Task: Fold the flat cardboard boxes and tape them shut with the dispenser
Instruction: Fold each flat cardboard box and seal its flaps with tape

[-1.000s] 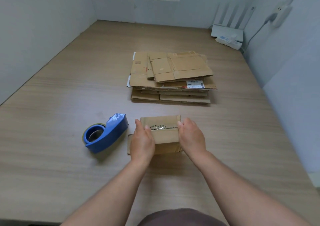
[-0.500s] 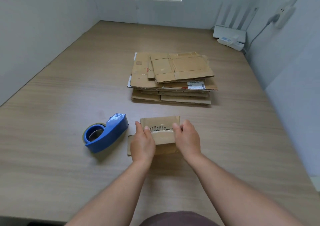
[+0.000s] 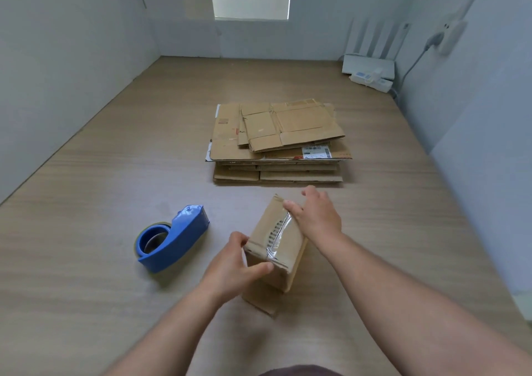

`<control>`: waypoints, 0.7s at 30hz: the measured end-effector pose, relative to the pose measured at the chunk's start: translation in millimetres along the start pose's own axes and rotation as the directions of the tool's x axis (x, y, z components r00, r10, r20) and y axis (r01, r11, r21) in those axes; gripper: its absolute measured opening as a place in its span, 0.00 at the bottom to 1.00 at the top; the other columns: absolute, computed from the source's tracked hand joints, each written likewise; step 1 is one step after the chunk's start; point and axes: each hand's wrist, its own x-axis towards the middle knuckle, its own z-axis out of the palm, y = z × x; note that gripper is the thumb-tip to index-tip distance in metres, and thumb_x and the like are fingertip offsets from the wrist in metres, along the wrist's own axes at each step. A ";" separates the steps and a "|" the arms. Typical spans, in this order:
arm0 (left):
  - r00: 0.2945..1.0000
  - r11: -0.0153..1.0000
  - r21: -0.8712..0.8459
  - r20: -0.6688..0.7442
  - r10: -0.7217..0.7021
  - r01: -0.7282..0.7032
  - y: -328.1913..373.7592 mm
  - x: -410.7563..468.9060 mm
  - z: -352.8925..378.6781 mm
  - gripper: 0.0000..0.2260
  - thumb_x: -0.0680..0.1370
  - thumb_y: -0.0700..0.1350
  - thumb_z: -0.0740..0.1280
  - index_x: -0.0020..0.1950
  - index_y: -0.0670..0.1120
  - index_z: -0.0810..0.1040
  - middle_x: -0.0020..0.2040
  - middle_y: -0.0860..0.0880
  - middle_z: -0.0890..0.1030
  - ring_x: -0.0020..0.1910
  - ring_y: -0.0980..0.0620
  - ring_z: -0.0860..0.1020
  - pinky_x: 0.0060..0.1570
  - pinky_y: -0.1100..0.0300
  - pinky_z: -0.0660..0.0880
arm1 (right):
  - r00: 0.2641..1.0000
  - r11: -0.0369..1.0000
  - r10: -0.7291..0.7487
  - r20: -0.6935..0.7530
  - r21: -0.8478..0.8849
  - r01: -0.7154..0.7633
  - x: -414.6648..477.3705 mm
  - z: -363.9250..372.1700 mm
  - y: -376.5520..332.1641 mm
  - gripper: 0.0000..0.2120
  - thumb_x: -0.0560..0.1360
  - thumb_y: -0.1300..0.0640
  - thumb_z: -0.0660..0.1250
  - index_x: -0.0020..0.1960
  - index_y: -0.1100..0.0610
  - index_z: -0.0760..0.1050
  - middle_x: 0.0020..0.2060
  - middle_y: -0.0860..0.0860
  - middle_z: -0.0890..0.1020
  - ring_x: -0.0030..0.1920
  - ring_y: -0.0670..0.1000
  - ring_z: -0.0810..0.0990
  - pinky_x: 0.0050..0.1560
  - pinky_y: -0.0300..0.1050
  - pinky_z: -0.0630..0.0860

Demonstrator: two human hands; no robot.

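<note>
A small folded cardboard box (image 3: 267,231) stands on the wooden table, turned at an angle, with a strip of clear tape along its top seam. My left hand (image 3: 233,263) grips its near left corner, thumb across the near face. My right hand (image 3: 315,217) lies over the far right side, thumb on the tape, fingers over the far edge. The blue tape dispenser (image 3: 172,238) lies to the left of the box, apart from both hands. A stack of flat cardboard boxes (image 3: 276,142) sits behind the box at mid table.
Grey walls close in the wooden table (image 3: 86,231) on the left, back and right. A white router (image 3: 367,66) and a power strip sit in the far right corner, with a cable running up the right wall.
The box has been rotated from square-on to diagonal. My right hand moved to its far side and my left hand to its near corner. The dispenser and stack stayed put.
</note>
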 end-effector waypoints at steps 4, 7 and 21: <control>0.995 0.991 0.121 -0.072 0.062 -0.053 9.6 8.4 29.2 0.42 0.73 0.59 0.70 0.78 0.54 0.48 0.69 0.56 0.72 0.66 0.53 0.72 0.60 0.57 0.71 | 0.988 0.988 0.150 0.026 0.046 -0.151 -4.2 4.0 -2.2 0.31 0.74 0.37 0.62 0.65 0.59 0.64 0.62 0.58 0.72 0.63 0.60 0.72 0.54 0.50 0.70; 0.988 0.986 0.164 -0.138 0.064 -0.041 13.1 17.0 41.5 0.40 0.74 0.61 0.67 0.78 0.56 0.48 0.66 0.54 0.76 0.62 0.52 0.75 0.57 0.53 0.74 | 0.984 0.970 0.143 0.110 0.181 -0.161 -11.1 7.3 0.3 0.35 0.74 0.41 0.67 0.71 0.59 0.58 0.65 0.58 0.71 0.64 0.60 0.71 0.60 0.51 0.70; 0.985 0.979 0.148 -0.076 0.155 -0.143 17.6 41.2 24.9 0.38 0.73 0.62 0.68 0.77 0.55 0.54 0.69 0.52 0.72 0.67 0.51 0.71 0.63 0.51 0.72 | 0.985 0.916 0.012 0.171 0.393 -0.079 -32.4 7.7 25.4 0.19 0.75 0.50 0.67 0.62 0.53 0.65 0.56 0.52 0.78 0.54 0.53 0.78 0.56 0.51 0.75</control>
